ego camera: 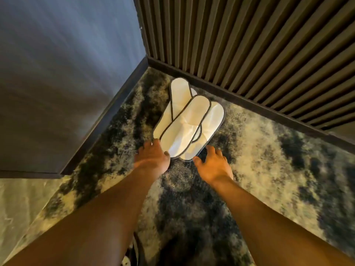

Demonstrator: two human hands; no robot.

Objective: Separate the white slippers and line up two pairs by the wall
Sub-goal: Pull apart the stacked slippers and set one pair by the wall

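Note:
Several white slippers (189, 120) with dark trim lie in an overlapping heap on the carpet, close to the corner where two walls meet. The top slipper (184, 129) runs diagonally across the others. My left hand (152, 157) rests at the near left end of the heap, fingertips touching the slipper edges. On the near right side, my right hand (212, 165) is spread with its fingers apart, its thumb against the edge of the lowest slipper. Neither hand holds a slipper.
A slatted dark wood wall (249, 45) with a dark skirting board runs behind the heap. A smooth grey wall (57, 73) stands on the left. The mottled dark and cream carpet (269, 150) stretches right along the slatted wall.

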